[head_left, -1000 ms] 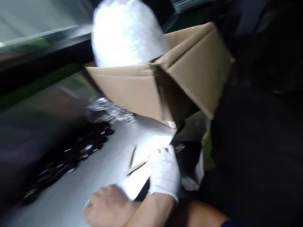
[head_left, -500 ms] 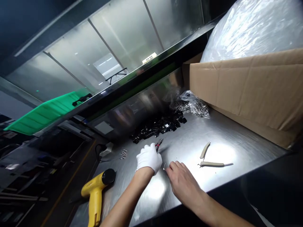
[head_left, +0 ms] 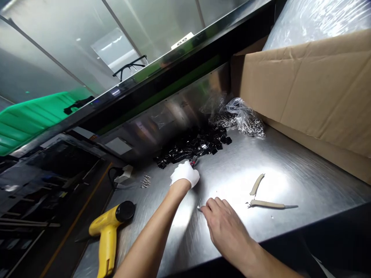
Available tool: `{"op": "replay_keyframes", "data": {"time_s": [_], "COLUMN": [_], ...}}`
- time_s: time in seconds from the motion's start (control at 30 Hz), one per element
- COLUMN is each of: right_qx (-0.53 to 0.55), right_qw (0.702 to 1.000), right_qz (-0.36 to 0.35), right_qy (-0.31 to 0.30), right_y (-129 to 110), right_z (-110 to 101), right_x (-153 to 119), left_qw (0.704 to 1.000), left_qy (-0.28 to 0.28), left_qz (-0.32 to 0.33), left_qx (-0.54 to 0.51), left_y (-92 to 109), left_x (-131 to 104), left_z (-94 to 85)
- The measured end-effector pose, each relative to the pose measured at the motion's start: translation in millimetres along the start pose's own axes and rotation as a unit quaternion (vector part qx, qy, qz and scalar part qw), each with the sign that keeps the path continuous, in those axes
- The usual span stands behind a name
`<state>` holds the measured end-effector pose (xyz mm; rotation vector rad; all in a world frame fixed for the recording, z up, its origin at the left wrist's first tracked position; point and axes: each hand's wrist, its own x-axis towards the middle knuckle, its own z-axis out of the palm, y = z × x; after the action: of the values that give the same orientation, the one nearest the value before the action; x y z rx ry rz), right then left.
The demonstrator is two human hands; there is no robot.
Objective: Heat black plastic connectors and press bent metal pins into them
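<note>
My left hand [head_left: 184, 174], in a white glove, is closed on a small red-handled tool [head_left: 193, 163] that looks like pliers. Its dark tip points at the near edge of a heap of black parts [head_left: 189, 148]. My right hand [head_left: 223, 216] is bare and rests low over the metal table, fingers curled together. A small shiny metal piece [head_left: 199, 204] sticks out between its thumb and fingertips. To the right of that hand lies a tool with two tan handles [head_left: 268, 204], spread apart.
A yellow heat gun [head_left: 108, 231] stands at the left. Several small metal pieces [head_left: 145, 181] lie near a white socket block [head_left: 124, 174]. Behind are a clear bag of metal parts [head_left: 251, 123] and a large cardboard box [head_left: 304, 85]. A green bin [head_left: 37, 116] and glasses [head_left: 129, 66] sit on the shelf.
My left hand has moved forward with the red-handled tool, closer to the black heap. My right hand still pinches the metal piece. The camera view has shifted.
</note>
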<state>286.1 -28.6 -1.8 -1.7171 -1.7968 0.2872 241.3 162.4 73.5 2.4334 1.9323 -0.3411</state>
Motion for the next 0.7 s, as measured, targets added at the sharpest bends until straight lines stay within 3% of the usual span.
{"op": "replay_keyframes", "data": {"time_s": [0.7], "right_qx": [0.016], "right_qw": [1.0], "right_qz": [-0.002], "right_qy": [-0.005], "right_y": [-1], "right_z": [-6], "right_x": [1], "left_qw": [1.0], "left_qy": [-0.01], "left_qz": [-0.011], "left_qx": [-0.018], "left_y": [10], "left_x": [21], "left_z": [3.4]}}
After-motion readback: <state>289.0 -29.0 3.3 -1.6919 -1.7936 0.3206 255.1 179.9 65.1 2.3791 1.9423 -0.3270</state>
